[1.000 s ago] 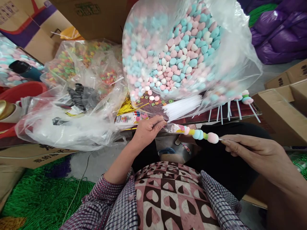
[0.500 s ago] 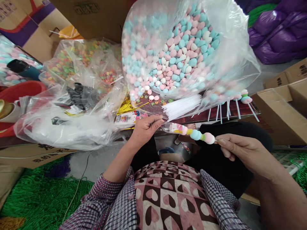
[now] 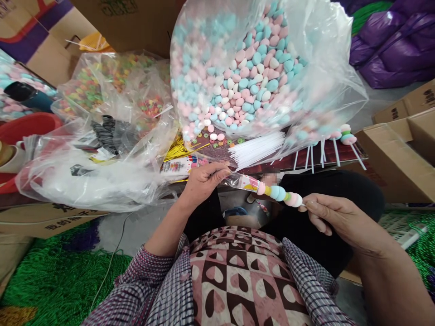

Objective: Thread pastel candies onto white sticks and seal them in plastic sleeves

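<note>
1. Right hand point(image 3: 335, 217) pinches the bare end of a candy skewer point(image 3: 280, 194), thumb and forefinger closed on the stick. Beads on it: pink, yellow, blue, green, pink.
2. Left hand point(image 3: 204, 179) is closed on the mouth of a small clear sleeve point(image 3: 243, 181), fingertips holding the film taut just beside the skewer's tip.
3. Change over the last second: the right hand has moved inward toward the left, and the skewer's leading pink bead now sits at the sleeve's opening. Earlier the whole row of beads lay clear of the film, further right.
4. Judgement: the skewer is being fed into the sleeve; only the tip is in, most of the beads remain outside. Left hand position is nearly unchanged, acting as the fixed holder.
5. Skewer location: in mid-air over the person's lap, between the two hands, below the counter point(image 3: 340, 156) edge.
6. On the counter: a large bag of pastel candies point(image 3: 244, 77), a bundle of white sticks point(image 3: 258, 149) below it, loose ring candies point(image 3: 217, 138), a bag of coloured rings point(image 3: 102, 86) to the left.
7. Finished skewers point(image 3: 345, 136) lie at the counter's right end, near a cardboard box point(image 3: 397, 158).
</note>
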